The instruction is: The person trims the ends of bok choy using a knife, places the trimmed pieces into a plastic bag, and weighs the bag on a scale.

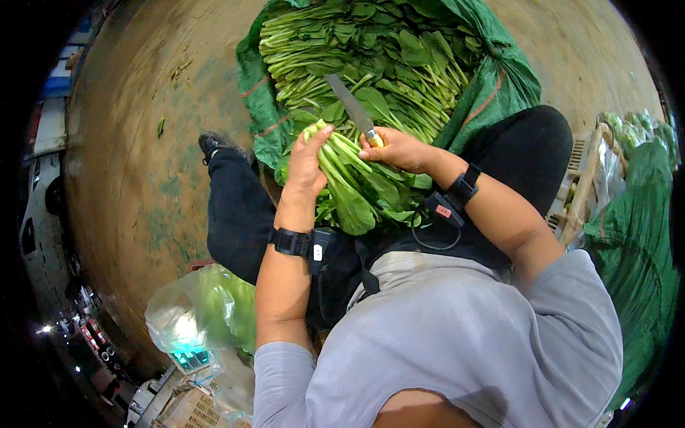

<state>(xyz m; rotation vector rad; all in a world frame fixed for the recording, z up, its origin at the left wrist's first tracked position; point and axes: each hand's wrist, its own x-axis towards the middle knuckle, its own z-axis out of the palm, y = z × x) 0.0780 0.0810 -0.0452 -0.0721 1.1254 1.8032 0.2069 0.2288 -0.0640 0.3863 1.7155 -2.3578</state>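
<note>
My left hand [306, 163] grips a bunch of leafy greens [342, 182] near the pale stem ends, which point up and away from me. The leaves hang down toward my lap. In my right hand [398, 150] is a knife [350, 104], held by its yellowish handle, with the broad blade angled up and to the left, away from me. The blade is apart from the stem ends. Beyond both hands lies an open green woven sack [484, 101] filled with more leafy greens [369, 48], laid in rows with stems mostly to the left and lower right.
Bagged greens [230, 299] rest at lower left, beside a lit digital scale display [190, 359] and a plastic crate [195, 409]. A crate with a wooden frame [580, 184] and another green sack [637, 251] stand at right. Leaf scraps [161, 127] lie on the floor [123, 176]. Vehicles show far left.
</note>
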